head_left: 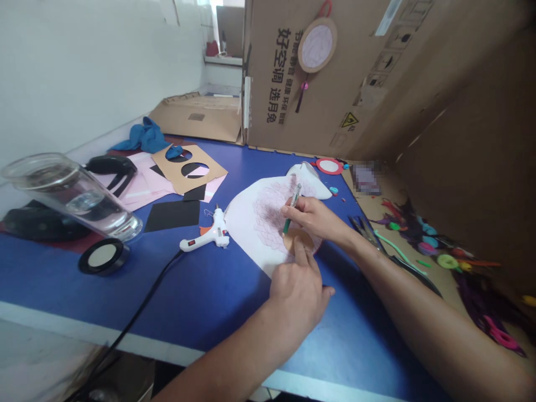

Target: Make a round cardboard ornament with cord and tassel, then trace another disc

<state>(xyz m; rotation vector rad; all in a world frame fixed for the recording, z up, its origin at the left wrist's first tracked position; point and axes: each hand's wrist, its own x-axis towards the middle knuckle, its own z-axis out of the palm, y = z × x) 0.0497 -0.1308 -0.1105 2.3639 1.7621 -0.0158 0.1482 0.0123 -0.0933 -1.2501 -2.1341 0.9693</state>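
Observation:
A white sheet of paper (pixel 247 204) with a purplish, petal-like line pattern lies on the blue tabletop. On its lower right part is a small round tan cardboard disc (pixel 307 239). My left hand (pixel 297 285) presses down on this disc with outstretched fingertips, its thumb apart to the right. In my right hand (pixel 312 216) is a pen (pixel 295 196) with a clear upper barrel and a green lower part. The pen stands tilted, its tip at the disc's left edge on the paper.
A white glue gun (pixel 218 230) with a black cord lies left of the paper. Farther left stand a glass of water (pixel 94 201) and a black round container (pixel 103 257). Scissors (pixel 368 231) and colourful trims (pixel 429 240) lie right. Cardboard walls (pixel 285 111) rise behind.

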